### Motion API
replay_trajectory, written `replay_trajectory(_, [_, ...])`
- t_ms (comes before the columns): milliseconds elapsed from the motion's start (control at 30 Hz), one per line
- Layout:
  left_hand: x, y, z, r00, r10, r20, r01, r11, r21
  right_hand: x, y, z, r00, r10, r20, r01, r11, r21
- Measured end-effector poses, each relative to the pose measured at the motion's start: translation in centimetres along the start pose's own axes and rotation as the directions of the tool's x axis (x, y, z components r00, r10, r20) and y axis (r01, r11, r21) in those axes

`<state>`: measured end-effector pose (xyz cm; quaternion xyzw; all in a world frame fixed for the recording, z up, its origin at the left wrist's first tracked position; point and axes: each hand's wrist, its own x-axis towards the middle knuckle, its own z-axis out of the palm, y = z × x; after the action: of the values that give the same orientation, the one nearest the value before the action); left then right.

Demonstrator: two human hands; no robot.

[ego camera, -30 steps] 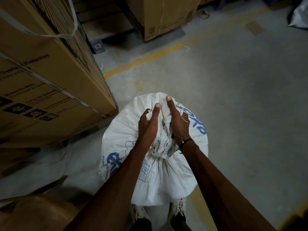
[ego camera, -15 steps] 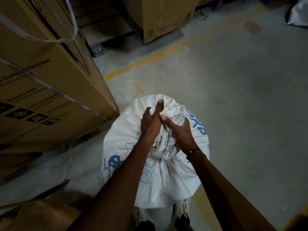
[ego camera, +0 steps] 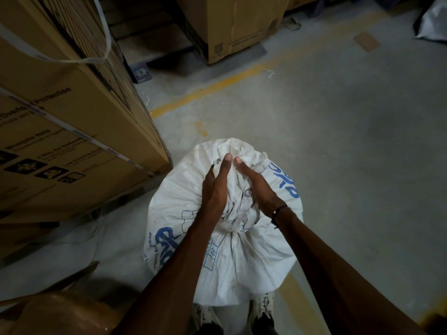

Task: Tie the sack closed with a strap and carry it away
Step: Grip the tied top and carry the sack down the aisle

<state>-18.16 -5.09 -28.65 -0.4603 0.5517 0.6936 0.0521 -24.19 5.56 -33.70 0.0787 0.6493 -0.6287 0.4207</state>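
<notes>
A full white woven sack (ego camera: 237, 264) with blue print stands on the floor right in front of my feet. Its mouth is gathered into a twisted neck (ego camera: 238, 209) at the top. My left hand (ego camera: 215, 187) presses against the left side of that bunched neck, fingers stretched upward. My right hand (ego camera: 257, 187), with a dark band at the wrist, grips the right side of it. The two hands squeeze the loose top fabric between them. A small metal ring (ego camera: 248, 191) shows in the folds. I see no strap on the neck.
A tall cardboard carton (ego camera: 72, 131) with loose white strapping stands close on the left. Another carton (ego camera: 237, 25) sits at the back on a pallet. A yellow floor line (ego camera: 210, 90) runs across the concrete. A white bag (ego camera: 433, 22) lies far right. Brown wrapped goods (ego camera: 60, 313) sit bottom left.
Both hands shifted along the gathered neck, from pinching the top flap to pressing it between them with fingers pointing up. The sack stayed in place.
</notes>
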Motion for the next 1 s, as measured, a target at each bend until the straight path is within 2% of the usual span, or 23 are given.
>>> replay_trajectory(67, [-0.8, -0.5, 0.3, 0.996, -0.03, -0.086, 0.025, 0.998, -0.061, -0.4, 0.9, 0.8, 1.0, -0.012, -0.013, 0.012, 1.0, 0.024])
replay_trajectory(167, [-1.7, -1.0, 0.3, 0.983, -0.123, -0.135, 0.109, 0.988, -0.105, -1.7, 2.2, 1.6, 0.999, -0.005, -0.044, 0.012, 0.989, 0.145])
replay_trajectory(333, [-5.0, -0.2, 0.1, 0.978, -0.081, -0.193, 0.062, 0.993, -0.104, -5.2, 2.0, 2.6, 0.991, -0.023, -0.129, 0.053, 0.972, 0.23])
replay_trajectory(433, [-6.9, 1.5, -0.3, 0.982, -0.092, -0.165, 0.087, 0.996, -0.037, -7.2, 0.5, 3.2, 0.991, -0.016, -0.136, 0.052, 0.962, 0.268])
replay_trajectory(633, [-10.2, 5.6, -1.5, 0.993, -0.122, -0.003, 0.121, 0.98, 0.157, -10.0, -0.8, 4.0, 0.98, 0.024, -0.197, 0.043, 0.944, 0.328])
replay_trajectory(733, [-12.4, 6.4, -1.7, 0.993, -0.116, -0.01, 0.115, 0.969, 0.221, -11.9, -0.9, 4.7, 0.973, 0.041, -0.227, 0.042, 0.936, 0.349])
replay_trajectory(867, [-15.1, 7.9, -1.4, 0.997, -0.04, -0.07, 0.053, 0.977, 0.204, -14.1, -2.6, 5.6, 0.969, 0.019, -0.246, 0.077, 0.925, 0.372])
replay_trajectory(1000, [-17.5, 10.7, -0.7, 1.0, 0.001, -0.023, 0.003, 0.989, 0.147, -16.3, -5.8, 5.7, 0.96, -0.006, -0.281, 0.128, 0.899, 0.418])
